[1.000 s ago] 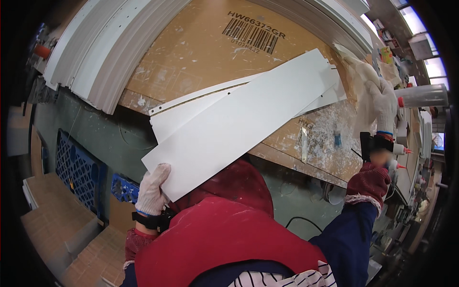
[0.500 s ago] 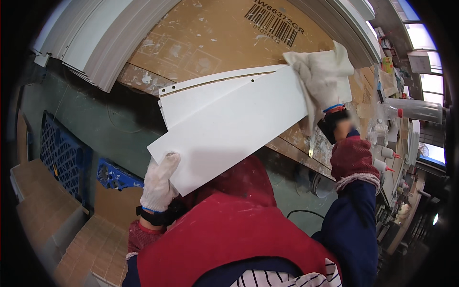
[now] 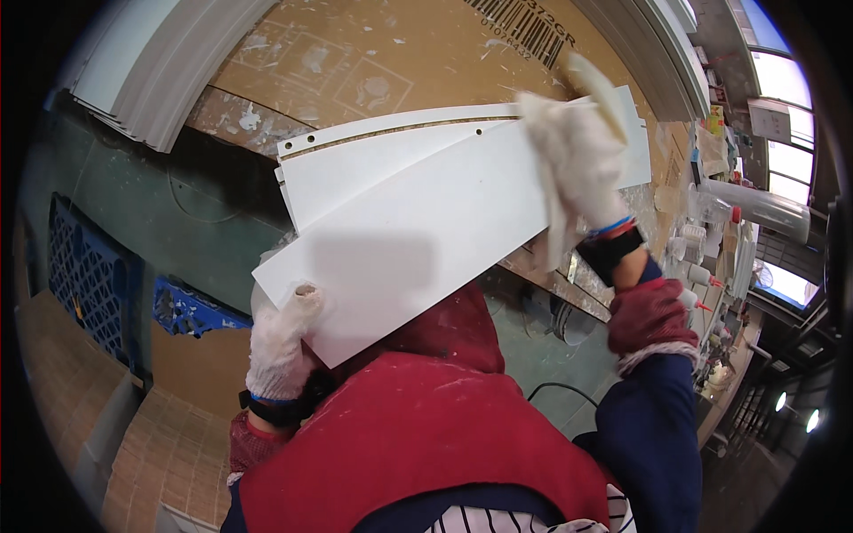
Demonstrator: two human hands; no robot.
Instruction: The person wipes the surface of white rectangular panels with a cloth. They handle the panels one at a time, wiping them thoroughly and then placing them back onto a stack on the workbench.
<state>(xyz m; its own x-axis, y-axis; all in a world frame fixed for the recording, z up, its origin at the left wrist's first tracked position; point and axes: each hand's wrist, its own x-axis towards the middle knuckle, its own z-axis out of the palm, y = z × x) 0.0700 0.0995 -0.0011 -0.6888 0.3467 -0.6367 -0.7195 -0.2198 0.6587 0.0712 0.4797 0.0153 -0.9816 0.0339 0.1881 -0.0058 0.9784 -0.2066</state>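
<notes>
Cardboard-covered bench bears overlapping white panels

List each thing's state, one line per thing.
Left hand: gloved, gripping upper panel, thumb on top
Right hand: gloved, blurred, holding cloth
Cloth: bunched, blurred, over upper panel
Upper panel: askew across lower panel
Lower panel: partly covered
Cardboard: scuffed, white-flecked
White boards: stacked
Bottles: red tips on
Lamps: lit
</notes>
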